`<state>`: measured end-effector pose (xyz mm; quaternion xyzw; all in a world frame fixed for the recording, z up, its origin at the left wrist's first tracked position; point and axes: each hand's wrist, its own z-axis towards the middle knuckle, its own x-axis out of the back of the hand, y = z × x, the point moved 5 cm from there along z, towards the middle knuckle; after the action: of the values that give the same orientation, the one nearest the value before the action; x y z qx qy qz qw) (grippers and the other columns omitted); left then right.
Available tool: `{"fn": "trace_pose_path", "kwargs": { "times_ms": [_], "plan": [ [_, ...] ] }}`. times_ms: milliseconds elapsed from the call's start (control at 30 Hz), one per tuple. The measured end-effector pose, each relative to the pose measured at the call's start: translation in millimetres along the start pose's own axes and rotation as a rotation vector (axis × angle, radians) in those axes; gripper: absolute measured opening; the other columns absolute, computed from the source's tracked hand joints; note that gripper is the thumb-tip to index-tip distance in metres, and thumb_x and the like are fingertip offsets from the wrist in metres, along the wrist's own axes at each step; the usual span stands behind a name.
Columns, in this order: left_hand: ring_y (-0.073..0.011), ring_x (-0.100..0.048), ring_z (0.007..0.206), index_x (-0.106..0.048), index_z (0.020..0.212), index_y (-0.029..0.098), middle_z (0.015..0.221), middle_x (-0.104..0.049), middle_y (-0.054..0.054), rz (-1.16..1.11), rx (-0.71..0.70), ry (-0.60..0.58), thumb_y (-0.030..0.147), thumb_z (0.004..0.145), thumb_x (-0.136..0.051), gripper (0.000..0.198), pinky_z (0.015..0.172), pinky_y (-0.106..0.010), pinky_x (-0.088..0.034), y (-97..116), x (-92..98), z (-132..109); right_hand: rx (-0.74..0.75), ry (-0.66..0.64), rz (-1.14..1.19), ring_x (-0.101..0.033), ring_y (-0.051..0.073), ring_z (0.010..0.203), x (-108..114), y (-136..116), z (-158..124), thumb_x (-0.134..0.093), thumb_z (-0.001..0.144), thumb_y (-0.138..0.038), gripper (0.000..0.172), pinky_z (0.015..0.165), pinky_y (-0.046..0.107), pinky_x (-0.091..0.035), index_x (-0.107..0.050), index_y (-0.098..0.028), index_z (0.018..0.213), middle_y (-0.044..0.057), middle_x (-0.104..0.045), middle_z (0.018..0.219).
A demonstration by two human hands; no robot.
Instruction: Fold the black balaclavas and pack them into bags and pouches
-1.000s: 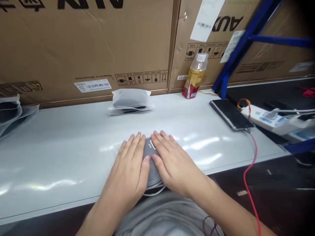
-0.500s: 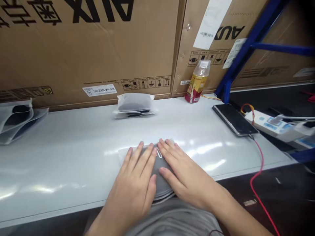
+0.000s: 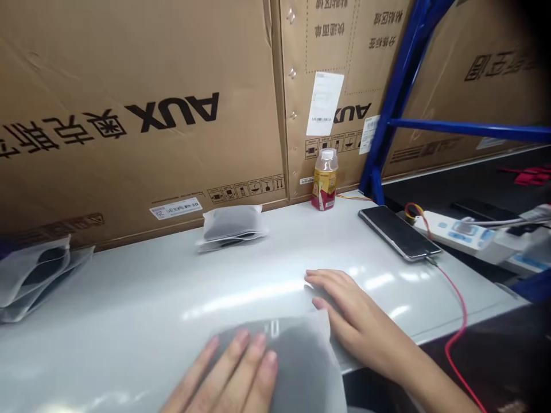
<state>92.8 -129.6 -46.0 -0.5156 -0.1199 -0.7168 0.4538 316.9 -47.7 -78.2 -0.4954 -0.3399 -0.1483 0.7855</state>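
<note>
A frosted plastic pouch (image 3: 301, 355) with a dark grey item inside lies at the near edge of the white tabletop (image 3: 142, 298). White marks show near its top. My left hand (image 3: 232, 373) rests flat on the pouch, fingers stretched out; its wrist is out of the picture. Just right of the pouch, my right hand (image 3: 344, 304) is over the tabletop with its fingers extended and the thumb apart, holding nothing. Whether its edge touches the pouch is hard to tell.
Similar filled pouches (image 3: 232, 223) lie at the back, more pouches (image 3: 34, 275) at the left. A drink bottle (image 3: 325, 180), a phone (image 3: 398, 232) with a red cable (image 3: 456, 338), and a power strip (image 3: 451, 229) are on the right. Large cartons (image 3: 142, 69) and a blue frame (image 3: 387, 115) stand behind.
My right hand has lifted off the pouch and moved right. The pouch and my left hand now appear lower in view, partly because the camera has tilted up.
</note>
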Motion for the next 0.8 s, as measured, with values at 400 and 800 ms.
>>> {"fn": "trace_pose_path", "kwargs": {
  "times_ms": [400, 800],
  "plan": [
    [-0.0298, -0.062, 0.130, -0.060, 0.142, 0.021, 0.144, -0.063, -0.014, -0.030, 0.067, -0.102, 0.030, 0.105, -0.056, 0.038, 0.109, -0.052, -0.053, -183, -49.8, 136, 0.105, 0.016, -0.187, -0.054, 0.030, 0.140, -6, -7, -2, -0.053, 0.105, -0.030, 0.034, 0.116, 0.053, -0.050, -0.063, -0.023, 0.136, 0.012, -0.062, 0.147],
    [-0.0292, -0.041, 0.154, -0.037, 0.164, 0.024, 0.168, -0.041, -0.005, -0.105, 0.008, -0.325, 0.042, 0.108, -0.046, 0.059, 0.123, -0.046, -0.041, -42, -24.4, 54, 0.151, 0.005, -0.256, -0.053, 0.033, 0.144, -9, -5, -3, -0.055, 0.104, -0.031, 0.039, 0.118, 0.056, -0.049, -0.063, -0.021, 0.141, 0.013, -0.060, 0.152]
  ]
}}
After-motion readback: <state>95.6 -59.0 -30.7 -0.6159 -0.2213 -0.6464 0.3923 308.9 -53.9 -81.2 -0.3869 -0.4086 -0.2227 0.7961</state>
